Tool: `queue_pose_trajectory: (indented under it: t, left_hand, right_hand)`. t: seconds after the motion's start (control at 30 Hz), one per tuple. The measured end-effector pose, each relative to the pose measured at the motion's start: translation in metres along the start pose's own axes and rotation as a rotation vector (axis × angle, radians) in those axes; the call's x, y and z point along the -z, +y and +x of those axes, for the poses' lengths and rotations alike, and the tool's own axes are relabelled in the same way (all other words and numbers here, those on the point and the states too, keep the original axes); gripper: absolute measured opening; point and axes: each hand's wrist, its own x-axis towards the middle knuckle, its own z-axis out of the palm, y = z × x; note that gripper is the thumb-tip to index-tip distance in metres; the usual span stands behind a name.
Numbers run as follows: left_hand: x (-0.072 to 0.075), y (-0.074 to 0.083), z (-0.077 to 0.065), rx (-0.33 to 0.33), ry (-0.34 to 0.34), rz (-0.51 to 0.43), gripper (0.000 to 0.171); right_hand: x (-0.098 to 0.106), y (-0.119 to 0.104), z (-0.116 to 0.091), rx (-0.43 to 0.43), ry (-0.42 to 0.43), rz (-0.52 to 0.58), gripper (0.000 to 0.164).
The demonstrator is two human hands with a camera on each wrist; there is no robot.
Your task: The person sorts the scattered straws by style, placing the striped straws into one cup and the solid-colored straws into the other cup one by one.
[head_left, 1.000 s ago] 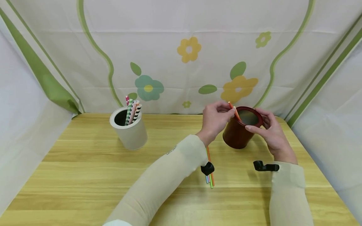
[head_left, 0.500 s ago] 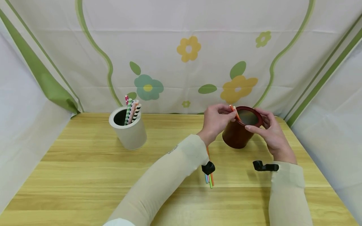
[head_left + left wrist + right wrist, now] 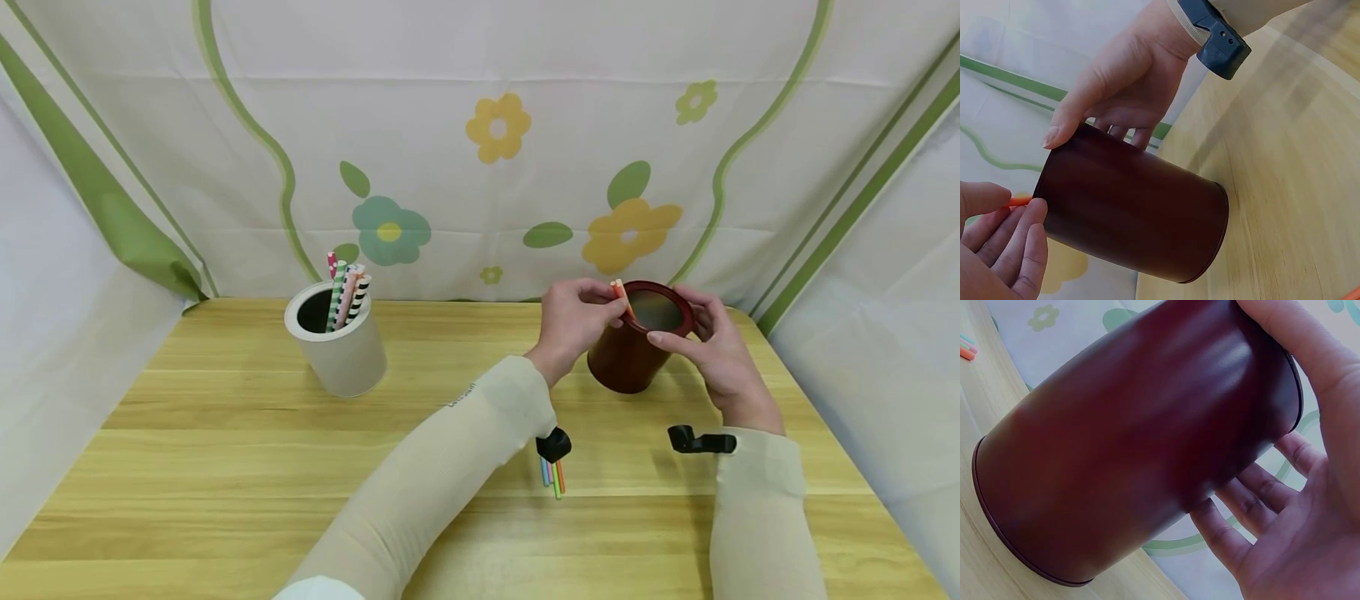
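Observation:
My left hand (image 3: 576, 323) pinches orange straws (image 3: 621, 293) between thumb and fingers. Two pale straw ends show side by side, and the straws lean over the near-left rim of a dark red-brown cup (image 3: 628, 360), their lower ends inside it. In the left wrist view an orange straw (image 3: 1019, 201) shows between thumb and fingertips at the cup's mouth. On the cup's other side my right hand (image 3: 723, 362) grips the upper wall, thumb at the rim and fingers curled around the far side. The cup stands upright on the table; its inside is mostly dark.
To the left stands a white cup (image 3: 348, 362) with several patterned straws (image 3: 347, 296). Loose coloured straws (image 3: 553, 479) lie on the wooden table (image 3: 262, 483), partly hidden by my left wrist. A flowered cloth (image 3: 420, 150) hangs behind the table.
The orange straws in my left hand have come level; one stuck up higher a second ago and has gone down. My right hand keeps its hold on the cup. The head view shifted slightly.

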Motion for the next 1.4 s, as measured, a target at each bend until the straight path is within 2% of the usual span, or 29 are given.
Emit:
queue_pose_trajectory:
  t: [0.2, 0.63, 1.0, 1.27, 1.4]
  left_hand:
    - [0.000, 0.001, 0.000, 0.007, 0.005, 0.001, 0.006]
    - [-0.001, -0.001, 0.000, -0.033, -0.005, 0.113, 0.006]
    - [0.000, -0.003, -0.002, -0.031, -0.005, 0.064, 0.005]
    - [0.004, -0.002, -0.006, 0.019, 0.003, -0.030, 0.006]
    - [0.012, -0.004, -0.010, 0.053, 0.006, -0.089, 0.008]
  right_hand:
    - [0.000, 0.000, 0.000, -0.011, -0.002, -0.002, 0.079]
    - [0.000, -0.001, -0.001, 0.004, -0.002, 0.007, 0.077]
    - [0.000, -0.001, 0.000, 0.004, -0.006, 0.008, 0.078]
    - [0.000, 0.000, 0.000, 0.018, -0.003, 0.006, 0.078]
    - [-0.001, 0.000, 0.000, 0.013, -0.003, 0.004, 0.077]
